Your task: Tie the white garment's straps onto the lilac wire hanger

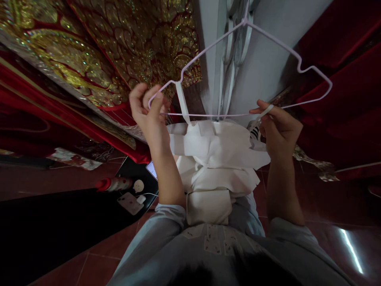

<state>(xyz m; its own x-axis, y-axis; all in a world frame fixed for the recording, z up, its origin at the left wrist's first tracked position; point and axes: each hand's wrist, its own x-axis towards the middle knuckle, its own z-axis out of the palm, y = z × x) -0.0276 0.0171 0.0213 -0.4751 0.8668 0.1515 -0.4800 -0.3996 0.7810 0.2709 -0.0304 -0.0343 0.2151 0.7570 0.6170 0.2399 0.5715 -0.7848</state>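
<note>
A pale pink clothes hanger [208, 47] spans the space in front of me, its hook end at the top. My left hand [153, 113] is closed around its left end. Over the left notch of the hanger hangs one white strap [183, 101] of a white garment [220, 143], which droops in folds below the bottom bar. The garment's other strap [265, 113] runs over the fingers of my right hand [279, 125], which pinches it beside the bottom bar. The hanger's right notch has no strap on it.
Red and gold sequined cloth [143, 43] hangs at the left, dark red cloth [351, 75] at the right. Behind the hanger is a grey metal grille [235, 51]. Low at the left, a black table [74, 222] holds a phone [130, 203] and a red-capped bottle [114, 184].
</note>
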